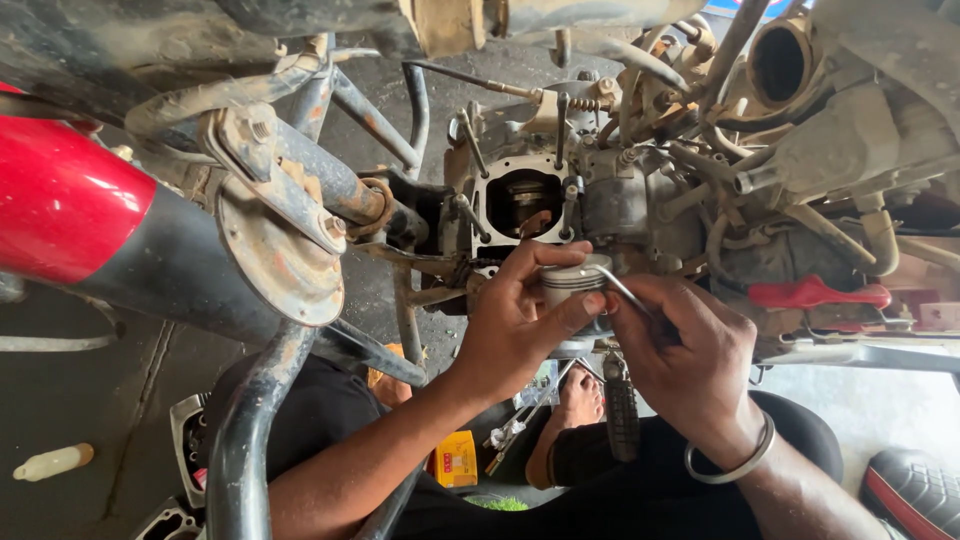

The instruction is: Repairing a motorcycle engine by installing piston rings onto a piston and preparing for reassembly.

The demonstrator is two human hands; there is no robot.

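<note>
My left hand (515,320) grips a silver piston (572,281), thumb across its ringed side. Right beside it, my right hand (690,350), with a metal bangle at the wrist, pinches a thin metal tool (622,291) whose tip touches the piston's upper edge. Both hands hover just below the open square crankcase mouth (522,200) of a dirty motorcycle engine, where long studs (472,140) stick out toward me.
A red and black mudguard (70,215) and rusty frame tubes (300,170) fill the left. A red-handled tool (815,293) lies at right. Below sit wrenches (520,420), a yellow box (457,458), a footpeg (620,405) and my bare foot (580,398); a small bottle (52,461) lies on the floor.
</note>
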